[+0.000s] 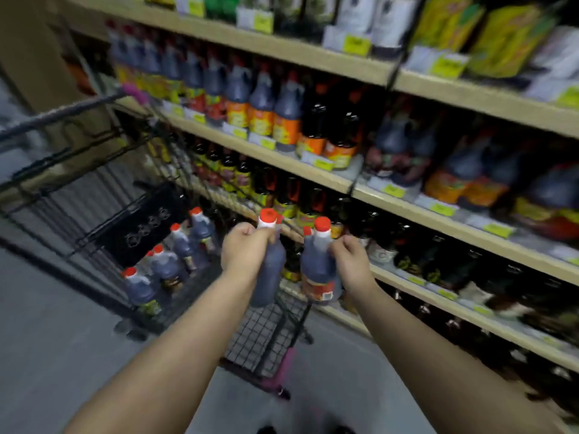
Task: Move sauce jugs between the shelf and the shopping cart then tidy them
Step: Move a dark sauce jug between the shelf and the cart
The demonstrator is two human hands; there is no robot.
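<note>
Gripping the left jug [268, 277] by its neck in my left hand [246, 250], I curl my right hand [352, 261] round the right jug [316, 270], above the cart [266, 333].

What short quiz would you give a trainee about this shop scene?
1. True or false: the left hand is empty.
2. The right jug, held by the right hand, has a cap that is: A green, B red, C blue.
3. Where do the loose jugs to the left of both hands stand?
Key: 1 false, it grips the left jug near the neck. 2 B. 3 In the shopping cart.
</note>
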